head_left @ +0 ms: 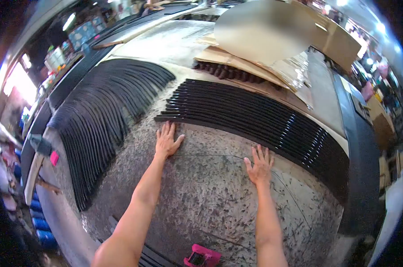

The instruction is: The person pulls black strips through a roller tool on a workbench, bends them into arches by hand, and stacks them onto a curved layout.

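A row of long black strips (250, 118) lies side by side across the worn, speckled table (210, 191). My left hand (166, 140) rests flat with fingers spread, its fingertips at the front strip near that row's left end. Farther right, my right hand (258, 164) is also open, palm down, with fingertips at or just short of the row's front edge. Neither hand holds anything. A second batch of thin black strips (108, 98) fans out to the left and droops toward the table's left side.
Flat brown cardboard (241, 62) and clear plastic (299, 69) lie behind the strips. A pink object with a black middle (202, 256) sits at the near edge. On the left is a hammer-like tool (40, 144). A dark panel (362, 164) borders the right.
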Motion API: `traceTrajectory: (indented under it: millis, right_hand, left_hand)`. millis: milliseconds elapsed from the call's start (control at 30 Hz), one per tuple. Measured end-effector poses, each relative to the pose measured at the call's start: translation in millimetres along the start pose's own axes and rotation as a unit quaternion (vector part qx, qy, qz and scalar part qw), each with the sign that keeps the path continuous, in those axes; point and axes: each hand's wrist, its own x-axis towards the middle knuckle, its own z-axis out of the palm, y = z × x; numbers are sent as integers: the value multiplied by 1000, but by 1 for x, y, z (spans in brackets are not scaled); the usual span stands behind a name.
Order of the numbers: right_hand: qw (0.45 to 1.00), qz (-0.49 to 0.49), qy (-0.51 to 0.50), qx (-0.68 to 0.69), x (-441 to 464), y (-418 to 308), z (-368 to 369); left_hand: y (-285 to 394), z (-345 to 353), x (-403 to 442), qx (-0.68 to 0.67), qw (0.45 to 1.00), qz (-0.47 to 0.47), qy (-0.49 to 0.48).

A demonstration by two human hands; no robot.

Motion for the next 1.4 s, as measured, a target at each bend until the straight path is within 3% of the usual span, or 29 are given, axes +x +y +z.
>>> traceTrajectory:
  millis: [200,300,400,433,500,600,633,667,733,800,900,1000,1100,1200,1400]
  right_hand:
    - [991,12,116,70,-6,0,-1]
    - [982,27,159,101,-4,10,30]
    - [988,17,113,104,-9,14,30]
    - [981,13,163,103,-16,12,28]
    - [962,8,259,86,-31,27,26]
    - [975,65,210,36,-84,98,-14]
    - [976,122,175,-48,-107,138,-33]
    - [971,158,128,124,-132,187,-45]
    - [893,264,354,88,-185,273,-88]
    - [797,357,471,128,-227,350,-133]
    - [717,441,499,205,-260,423,-173]
    - [693,340,545,329,-257,484,-162]
    - [696,352,486,394,-249,504,-136]
    - [732,379,450,344,-251,480,-142]
    - [749,375,435,329,-255,479,-144]
  left_hand:
    - [25,-2,-33,25,1000,0,17]
    - [87,16,-93,57,998,0,-6]
    - [179,22,-165,81,987,107,-93]
    - [202,39,-185,45,985,153,-61]
    - [260,53,-215,21,985,160,-58]
    - [291,32,-234,10,979,174,-103]
    - [295,26,-232,7,979,171,-115]
    - [294,28,-231,19,979,171,-110]
    - [295,35,-232,38,980,171,-92]
    - [298,39,-234,50,980,174,-79]
    - [289,48,-232,61,978,192,-60]
    - [293,44,-232,62,978,191,-59]
    - [297,44,-234,65,979,187,-57]
    - [293,45,-234,71,978,188,-50]
    - [284,55,-230,70,975,208,-31]
